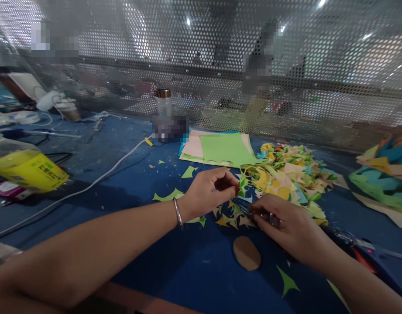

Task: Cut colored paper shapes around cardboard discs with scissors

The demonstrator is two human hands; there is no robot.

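Note:
My left hand (212,192), with a silver bangle at its wrist, has thumb and forefinger closed in a pinch. A small green paper piece (242,185) shows at its fingertips. Close by on the right, my right hand (282,220) has its fingers closed around a slim bluish-grey thing (242,205); its kind cannot be made out. Beneath both hands lie small pointed paper scraps (223,221) in yellow, green and tan. A brown cardboard oval (247,253) lies on the blue table (194,266), nearer to me.
A heap of coloured paper cuttings (292,170) lies right of stacked paper sheets (225,146). A lidded bottle (163,104) stands by the perforated metal screen (201,48). A white cable (99,176) crosses the left. A layered paper piece (382,179) sits far right.

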